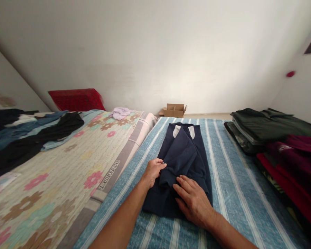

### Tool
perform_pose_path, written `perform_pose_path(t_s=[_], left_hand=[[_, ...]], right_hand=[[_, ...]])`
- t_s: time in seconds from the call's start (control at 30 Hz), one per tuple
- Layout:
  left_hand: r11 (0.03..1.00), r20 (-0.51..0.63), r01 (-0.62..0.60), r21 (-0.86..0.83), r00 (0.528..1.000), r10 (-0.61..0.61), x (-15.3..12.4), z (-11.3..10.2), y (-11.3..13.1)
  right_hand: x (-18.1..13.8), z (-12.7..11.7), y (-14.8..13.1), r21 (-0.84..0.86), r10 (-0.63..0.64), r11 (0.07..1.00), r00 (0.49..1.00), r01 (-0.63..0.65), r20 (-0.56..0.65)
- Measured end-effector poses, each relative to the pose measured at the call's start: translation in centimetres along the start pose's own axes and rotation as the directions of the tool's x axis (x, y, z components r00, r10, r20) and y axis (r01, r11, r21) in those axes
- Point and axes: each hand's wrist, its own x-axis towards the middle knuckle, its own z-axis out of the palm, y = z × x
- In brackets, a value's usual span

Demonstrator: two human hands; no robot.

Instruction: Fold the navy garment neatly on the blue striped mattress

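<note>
A navy long-sleeved top lies on the blue striped bedding in front of me, its sides folded in to a narrow strip. White patches show near its collar, which points away from me. One sleeve lies slantwise across the body of the top. At the left edge of that sleeve, my left hand is closed, pinching the cloth between thumb and fingers. My right hand rests flat with fingers stretched out on the lower part of the top, pressing on the fabric.
Folded dark clothes and a maroon and red stack sit at the right. Leftward, a flowered mattress holds loose trousers and a lilac cloth. By the wall are an open cardboard box and a red case.
</note>
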Motion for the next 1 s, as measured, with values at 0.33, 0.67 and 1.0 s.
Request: perform_pose_path(t_s=[0.33,0.67,1.0], left_hand=[[0.998,0.119,-0.04,0.057,0.992,0.033,-1.3,-0.3,1.1],[0.992,0.146,0.019,-0.122,0.989,-0.001,-1.0,-0.5,0.6],[0.973,0.131,0.14,-0.182,0.984,-0.117,-0.6,-0.7,0.4]], right_hand=[[0.1,0.1,-0.1,0.023,0.03,0.999,0.999,-0.03,0.013],[0.4,-0.1,-0.3,-0.008,0.014,1.0,1.0,-0.014,-0.018],[0.4,-0.1,-0.3,0.009,-0.001,1.0,0.999,0.001,-0.038]])
